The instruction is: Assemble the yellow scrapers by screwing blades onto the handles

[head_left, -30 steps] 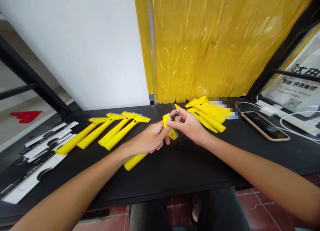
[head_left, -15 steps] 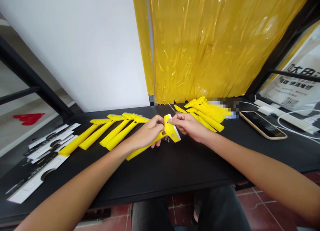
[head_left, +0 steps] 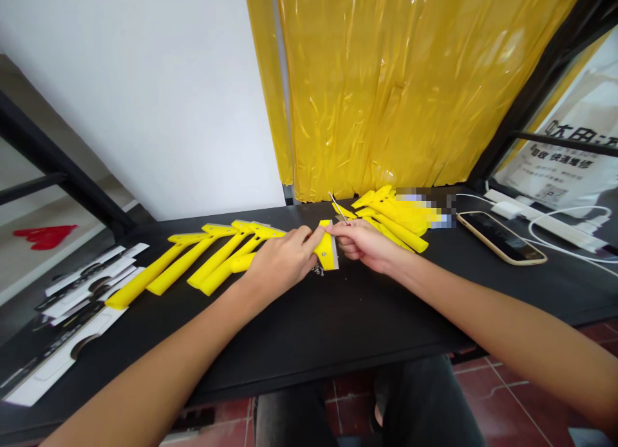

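My left hand [head_left: 284,257] is wrapped round the handle of a yellow scraper [head_left: 328,250], whose wide head with a pale blade edge points right. My right hand [head_left: 364,244] is closed, with a thin metal rod [head_left: 339,209] sticking up out of its fingers. Its thumb and fingertips touch the top corner of the scraper head. Small silvery pieces [head_left: 317,270] lie on the black table just below the head, partly hidden by my left hand. Left of that hand, several yellow scrapers [head_left: 215,266] lie in a slanting row.
More yellow scraper parts [head_left: 398,225] are piled at the back right. A phone [head_left: 502,236] lies near a white power strip [head_left: 545,221] with cables. White and black cardboard sleeves [head_left: 62,350] are stacked at the left. Yellow plastic sheeting [head_left: 386,99] hangs behind the black table [head_left: 347,331].
The scraper has turned so its handle lies flatter and its head stands more upright. My left hand has shifted over the handle, and the right hand still holds the rod.
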Tool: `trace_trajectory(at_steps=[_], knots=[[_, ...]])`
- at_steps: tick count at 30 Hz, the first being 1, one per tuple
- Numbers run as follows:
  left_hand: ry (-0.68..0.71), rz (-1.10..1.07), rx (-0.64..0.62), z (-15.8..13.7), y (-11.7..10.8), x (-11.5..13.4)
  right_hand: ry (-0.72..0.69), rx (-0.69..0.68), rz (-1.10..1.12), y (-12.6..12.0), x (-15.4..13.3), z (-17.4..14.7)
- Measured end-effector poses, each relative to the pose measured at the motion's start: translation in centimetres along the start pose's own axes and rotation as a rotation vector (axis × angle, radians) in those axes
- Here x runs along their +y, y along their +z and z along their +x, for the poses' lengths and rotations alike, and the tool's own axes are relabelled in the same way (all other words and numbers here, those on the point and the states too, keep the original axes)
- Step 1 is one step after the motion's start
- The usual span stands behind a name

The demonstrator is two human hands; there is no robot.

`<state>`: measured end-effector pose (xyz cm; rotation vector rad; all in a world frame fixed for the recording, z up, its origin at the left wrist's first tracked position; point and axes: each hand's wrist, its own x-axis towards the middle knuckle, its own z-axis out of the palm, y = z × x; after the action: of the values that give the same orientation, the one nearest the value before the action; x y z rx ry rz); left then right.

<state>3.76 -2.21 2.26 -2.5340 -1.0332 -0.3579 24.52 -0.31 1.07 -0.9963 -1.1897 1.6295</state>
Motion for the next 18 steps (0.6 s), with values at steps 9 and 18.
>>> trace_trajectory(at_steps=[9,18], knots=[[-0.342,-0.316,0.101,0.9,-0.5,-3.6,-0.378,-0.159,-0.682,-2.5,-1.3,0.2],[-0.695,-1.271,-0.16,1.6,-1.4,-4.9,-0.476,-0.435,-1.135,-5.7,-0.8,1.9]])
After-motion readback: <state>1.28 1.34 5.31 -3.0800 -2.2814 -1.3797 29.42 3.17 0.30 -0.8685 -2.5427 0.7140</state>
